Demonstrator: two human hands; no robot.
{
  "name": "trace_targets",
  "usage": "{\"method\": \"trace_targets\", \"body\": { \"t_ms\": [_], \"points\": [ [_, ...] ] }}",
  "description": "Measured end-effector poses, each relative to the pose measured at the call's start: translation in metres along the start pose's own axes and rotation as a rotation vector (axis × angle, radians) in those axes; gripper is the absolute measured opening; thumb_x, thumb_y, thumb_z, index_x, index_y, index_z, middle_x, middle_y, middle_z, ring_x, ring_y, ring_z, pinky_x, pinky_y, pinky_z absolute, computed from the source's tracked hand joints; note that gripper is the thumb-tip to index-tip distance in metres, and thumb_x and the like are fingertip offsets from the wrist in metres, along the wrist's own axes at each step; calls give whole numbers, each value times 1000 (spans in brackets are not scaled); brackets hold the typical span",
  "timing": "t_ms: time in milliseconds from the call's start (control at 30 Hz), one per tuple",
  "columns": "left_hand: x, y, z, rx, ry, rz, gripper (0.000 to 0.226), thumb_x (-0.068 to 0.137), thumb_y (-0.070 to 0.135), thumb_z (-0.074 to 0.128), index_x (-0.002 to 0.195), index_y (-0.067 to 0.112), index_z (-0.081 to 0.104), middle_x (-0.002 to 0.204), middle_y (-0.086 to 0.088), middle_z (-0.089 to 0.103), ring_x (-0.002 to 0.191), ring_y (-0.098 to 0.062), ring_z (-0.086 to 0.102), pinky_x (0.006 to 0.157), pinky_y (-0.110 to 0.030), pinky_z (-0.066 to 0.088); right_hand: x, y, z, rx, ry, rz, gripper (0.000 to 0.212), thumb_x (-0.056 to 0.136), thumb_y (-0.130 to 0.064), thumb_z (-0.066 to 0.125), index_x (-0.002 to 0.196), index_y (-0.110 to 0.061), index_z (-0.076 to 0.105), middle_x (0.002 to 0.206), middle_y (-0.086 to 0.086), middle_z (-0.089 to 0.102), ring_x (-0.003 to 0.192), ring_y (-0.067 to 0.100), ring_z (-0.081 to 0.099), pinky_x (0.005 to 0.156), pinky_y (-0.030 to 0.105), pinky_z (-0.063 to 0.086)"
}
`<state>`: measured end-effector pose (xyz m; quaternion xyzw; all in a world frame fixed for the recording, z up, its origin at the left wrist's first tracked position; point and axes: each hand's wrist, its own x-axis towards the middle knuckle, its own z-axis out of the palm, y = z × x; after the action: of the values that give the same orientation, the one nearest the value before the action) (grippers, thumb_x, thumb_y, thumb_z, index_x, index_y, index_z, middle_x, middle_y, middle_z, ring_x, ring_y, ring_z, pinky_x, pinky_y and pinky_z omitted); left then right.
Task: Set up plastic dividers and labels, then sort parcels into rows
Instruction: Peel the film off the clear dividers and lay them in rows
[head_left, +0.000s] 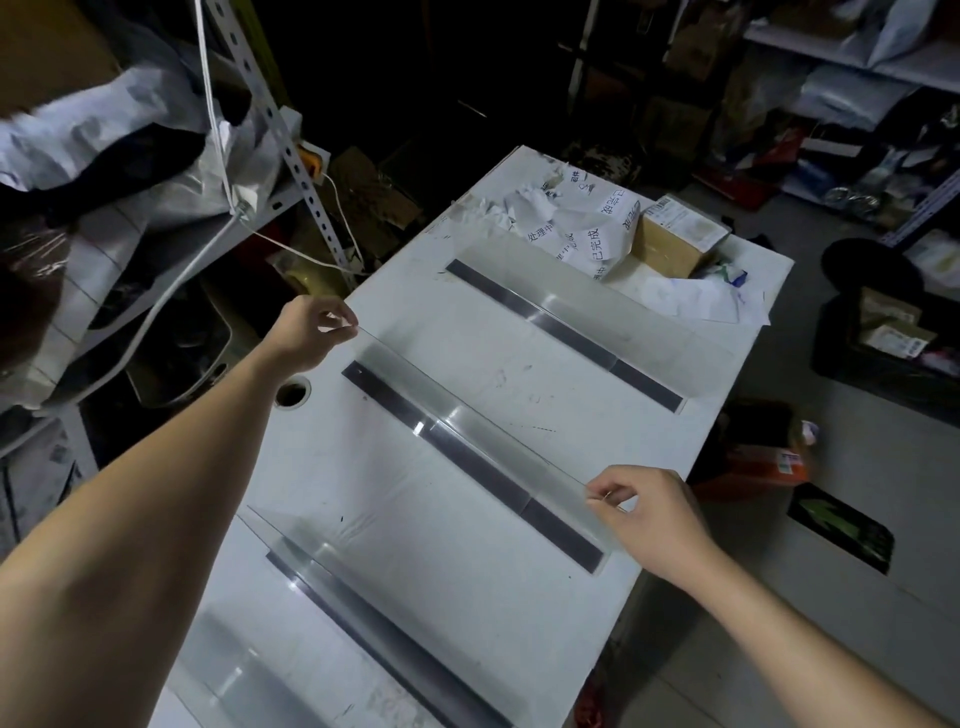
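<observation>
1. The room is dim and full of stuff. A metal shelf (291, 150) with grey bags (104, 130) stands on the left. More shelves (852, 57) with bags and boxes are far off on the right.
2. A long white worktop (639, 441) runs from near to far in the middle.
3. Three clear plastic dividers stand across the worktop in rows, well apart from each other. Each one has a dark strip (561, 530) along its bottom.
4. The middle divider (478, 441) is the one being held. It stands on the worktop.
5. The left hand (317, 332) pinches the top edge of the middle divider at its left end, with finger and thumb closed on the thin plastic.
6. The right hand (649, 514) pinches the same top edge at the right end. Its other fingers are curled in.
7. The far divider (597, 312) stands by itself, and so does the near divider (322, 551). No hand touches them.
8. A crumpled pile of paper labels (571, 223) with printed words lies at the far end of the worktop, behind the far divider.
9. A brown parcel box (670, 244) sits just right of the labels, touching the pile.
10. A round hole (292, 392) is in the worktop near the left edge, under the left arm.
11. A white cable (171, 296) hangs down by the left shelf.
</observation>
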<state>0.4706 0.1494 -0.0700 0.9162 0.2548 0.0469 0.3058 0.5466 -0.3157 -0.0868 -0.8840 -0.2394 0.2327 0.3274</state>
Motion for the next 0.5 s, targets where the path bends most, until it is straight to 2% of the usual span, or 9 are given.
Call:
{"method": "trace_targets", "body": {
  "t_ms": [100,367,500],
  "points": [
    [-2,-1,4,-52,20,-2,3,93,13,73,96,11,72,104,-5,72,101,-24,69,93,-39,55,-1,0,2,1,3,12,14,86,-14,78,81,-28,76,79,-20,71,78,1,67,70,20,54],
    [1,1,11,-140,38,5,6,93,12,73,99,11,71,120,-9,71,112,-27,68,102,-40,53,-4,-3,-1,-15,0,20,12,87,-13,77,83,-24,76,81,-18,71,79,5,68,73,25,58],
    [2,3,13,-138,32,-16,9,93,13,73,101,17,70,127,-7,68,119,-28,66,103,-39,52,-6,-4,-2,-21,11,24,10,87,-13,75,84,-23,77,81,-17,71,78,3,68,70,20,57]
  ]
}}
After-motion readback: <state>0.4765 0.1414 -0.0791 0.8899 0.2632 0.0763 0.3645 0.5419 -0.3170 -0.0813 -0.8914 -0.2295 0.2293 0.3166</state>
